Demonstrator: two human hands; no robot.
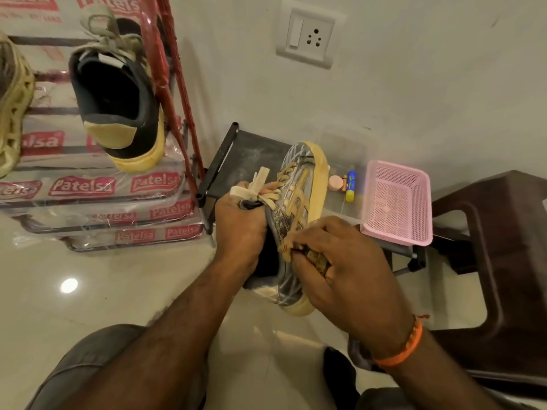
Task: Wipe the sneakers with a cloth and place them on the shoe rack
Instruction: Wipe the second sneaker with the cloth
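Observation:
A grey sneaker with a yellow sole (299, 199) is held up at the centre, toe pointing away, sole to the right. My left hand (241, 223) grips its tongue and opening, with the cream laces sticking out above the fingers. My right hand (340, 267) presses a small dark, patterned cloth (315, 257) against the sneaker's side near the heel, fingers curled round it. A second matching sneaker (118, 96) stands heel-down on the shoe rack (174, 93) at the upper left.
A yellowish shoe (11, 108) sits at the rack's far left. Bags printed "Patelsa" (88, 184) line the rack. A low black shelf (225, 161) holds a pink basket (396, 202) and small items. A dark stool (497, 247) stands right. A wall socket (309, 37) is above.

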